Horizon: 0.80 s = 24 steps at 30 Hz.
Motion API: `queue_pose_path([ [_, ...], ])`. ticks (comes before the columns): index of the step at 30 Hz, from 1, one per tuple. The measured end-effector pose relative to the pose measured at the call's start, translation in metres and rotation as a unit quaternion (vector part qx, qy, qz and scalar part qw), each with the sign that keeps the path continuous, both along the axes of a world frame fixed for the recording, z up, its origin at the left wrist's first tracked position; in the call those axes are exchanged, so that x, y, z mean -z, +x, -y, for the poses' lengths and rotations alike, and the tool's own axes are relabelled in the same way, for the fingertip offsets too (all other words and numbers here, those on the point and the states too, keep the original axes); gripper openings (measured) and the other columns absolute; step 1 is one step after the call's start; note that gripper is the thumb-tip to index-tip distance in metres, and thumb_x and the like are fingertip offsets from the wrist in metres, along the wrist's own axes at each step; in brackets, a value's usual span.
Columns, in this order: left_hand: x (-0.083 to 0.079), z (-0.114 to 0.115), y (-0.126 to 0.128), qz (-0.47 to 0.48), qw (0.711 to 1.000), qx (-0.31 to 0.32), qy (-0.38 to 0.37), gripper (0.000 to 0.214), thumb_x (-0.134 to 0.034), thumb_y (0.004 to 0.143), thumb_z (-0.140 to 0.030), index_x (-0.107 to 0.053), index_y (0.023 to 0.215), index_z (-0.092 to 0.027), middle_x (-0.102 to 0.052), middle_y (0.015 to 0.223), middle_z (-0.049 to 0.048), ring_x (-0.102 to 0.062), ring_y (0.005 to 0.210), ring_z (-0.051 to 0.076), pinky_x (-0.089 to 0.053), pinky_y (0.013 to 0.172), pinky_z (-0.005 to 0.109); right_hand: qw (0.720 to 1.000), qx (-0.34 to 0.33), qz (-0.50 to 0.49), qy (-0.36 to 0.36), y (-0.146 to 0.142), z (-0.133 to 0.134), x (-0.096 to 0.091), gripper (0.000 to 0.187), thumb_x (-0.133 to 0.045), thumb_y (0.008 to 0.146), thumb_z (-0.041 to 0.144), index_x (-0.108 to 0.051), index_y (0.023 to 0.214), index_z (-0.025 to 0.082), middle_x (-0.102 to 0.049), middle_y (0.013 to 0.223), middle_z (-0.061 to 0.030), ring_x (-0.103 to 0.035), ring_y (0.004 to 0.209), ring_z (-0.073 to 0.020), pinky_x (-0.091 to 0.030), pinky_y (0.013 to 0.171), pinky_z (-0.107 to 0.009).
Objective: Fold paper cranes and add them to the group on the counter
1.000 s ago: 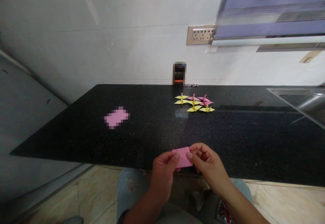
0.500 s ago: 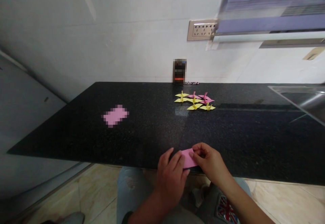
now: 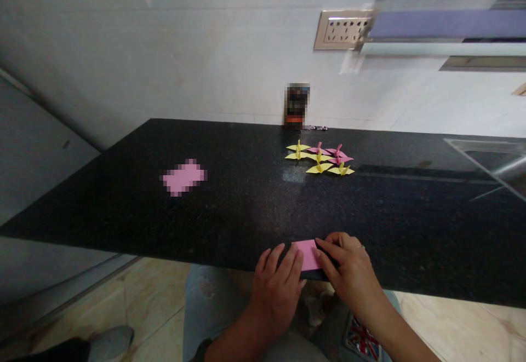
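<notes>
A pink sheet of folding paper lies on the counter's front edge. My left hand rests on its left side with fingers stretched out flat over the paper. At the right edge, my right hand pinches the paper between thumb and index finger; a ring shows on this hand. Beyond both hands stands a group of small folded paper cranes, some yellow and some pink. To the left lies a blurred-out pink stack or sheet.
The black stone counter runs along a white wall. A dark pixelated object leans at the back with a beaded strap beside it. A sink is at the right. A shoe is on the tiled floor.
The view has tilted and shifted slightly. My right index finger has straightened along the paper's right edge, and the paper lies squarer. My left hand stays on the paper.
</notes>
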State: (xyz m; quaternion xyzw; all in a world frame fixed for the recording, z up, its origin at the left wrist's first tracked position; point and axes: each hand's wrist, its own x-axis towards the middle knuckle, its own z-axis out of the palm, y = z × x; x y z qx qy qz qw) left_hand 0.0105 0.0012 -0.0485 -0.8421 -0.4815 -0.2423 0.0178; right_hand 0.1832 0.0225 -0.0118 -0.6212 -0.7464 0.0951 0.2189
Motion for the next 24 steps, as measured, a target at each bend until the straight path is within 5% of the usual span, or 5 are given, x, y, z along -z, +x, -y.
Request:
queue_pose_path([
  [14, 0.0014, -0.0027, -0.0010, -0.008, 1.000, 0.003, 0.023, 0.039, -0.046, 0.079, -0.031, -0.048, 0.116, -0.023, -0.050, 0.121, -0.0003, -0.042, 0.107, 0.022, -0.032, 0.088, 0.040, 0.999, 0.014, -0.010, 0.035, -0.0012, -0.0017, 0.0066, 0.027, -0.053, 0.075, 0.027, -0.061, 0.099, 0.018, -0.056, 0.091, -0.0101, -0.049, 0.082, -0.0237, -0.040, 0.069, -0.039],
  [24, 0.0003, -0.0023, -0.0007, -0.010, 1.000, 0.007, 0.010, 0.039, -0.046, 0.079, -0.030, -0.046, 0.118, -0.023, -0.049, 0.123, -0.0021, -0.040, 0.108, 0.021, -0.032, 0.089, 0.039, 0.996, -0.015, -0.080, 0.049, -0.0039, -0.0010, 0.0065, 0.012, -0.055, 0.075, 0.023, -0.062, 0.085, 0.021, -0.056, 0.087, -0.0070, -0.048, 0.083, -0.0219, -0.039, 0.072, -0.037],
])
